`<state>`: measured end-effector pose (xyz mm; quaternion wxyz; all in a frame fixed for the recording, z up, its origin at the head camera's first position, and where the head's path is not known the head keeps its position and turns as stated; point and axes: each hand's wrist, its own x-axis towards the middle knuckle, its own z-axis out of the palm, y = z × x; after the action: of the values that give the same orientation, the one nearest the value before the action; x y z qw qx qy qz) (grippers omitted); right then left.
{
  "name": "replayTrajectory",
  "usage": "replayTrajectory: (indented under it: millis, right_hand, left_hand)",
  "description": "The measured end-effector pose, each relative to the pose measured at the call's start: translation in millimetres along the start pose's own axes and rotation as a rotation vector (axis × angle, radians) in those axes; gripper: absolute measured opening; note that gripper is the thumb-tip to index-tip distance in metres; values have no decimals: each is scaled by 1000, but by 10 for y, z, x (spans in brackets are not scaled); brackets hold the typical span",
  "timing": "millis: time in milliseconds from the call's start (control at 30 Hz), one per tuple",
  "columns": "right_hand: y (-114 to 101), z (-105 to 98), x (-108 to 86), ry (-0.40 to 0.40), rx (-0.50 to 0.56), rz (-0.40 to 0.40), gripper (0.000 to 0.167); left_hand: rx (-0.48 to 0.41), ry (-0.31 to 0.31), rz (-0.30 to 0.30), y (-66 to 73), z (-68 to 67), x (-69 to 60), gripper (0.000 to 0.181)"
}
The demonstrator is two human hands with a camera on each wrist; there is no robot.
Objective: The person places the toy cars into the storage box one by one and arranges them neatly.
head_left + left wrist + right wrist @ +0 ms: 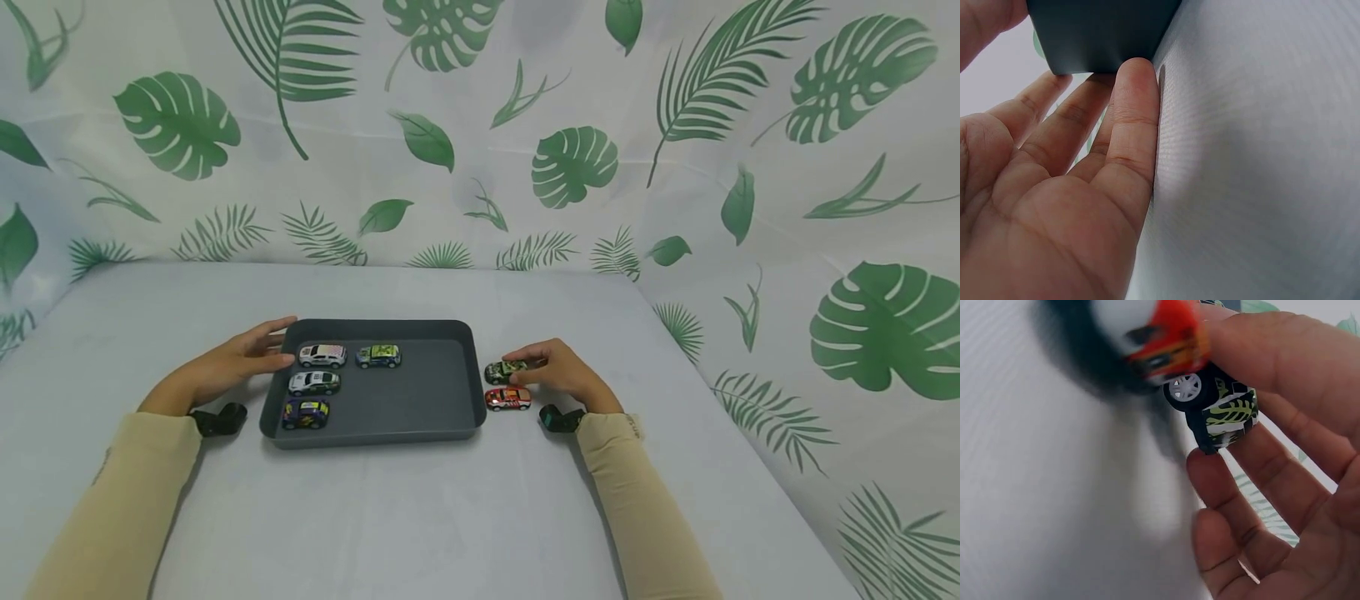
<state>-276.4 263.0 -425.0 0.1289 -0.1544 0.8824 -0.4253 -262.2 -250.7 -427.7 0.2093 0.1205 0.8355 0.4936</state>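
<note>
My right hand (562,371) pinches a dark green patterned toy car (504,372) just right of the tray; in the right wrist view this car (1229,412) sits between thumb and fingers. Close in front of it lies a red-and-orange toy car (508,399), blurred in the right wrist view. At the grey tray's (420,429) left end rests my left hand (232,362). Its fairly straight fingers touch the outer wall, as the left wrist view shows. Inside the tray stand a white-and-pink car (322,356), a white-and-green car (314,383), a purple car (305,414) and a yellow-green car (378,357).
A white cloth covers the table (390,525). Behind and to the right hangs a white curtain (480,192) printed with green leaves. Dark wrist cameras sit at both wrists, the right one (561,418) near the red-and-orange car.
</note>
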Motion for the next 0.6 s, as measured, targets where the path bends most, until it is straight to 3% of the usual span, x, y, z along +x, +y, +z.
replayTrajectory:
  millis: [300,600]
  right_hand:
    - [-98,-37,-10,56,2,27,38]
    - [-228,-59,-28,64,-9,-71,37]
  left_hand:
    - [0,-3,-5,-1,-2,-1,90]
    - [2,-1,-6,14,3,-3,90]
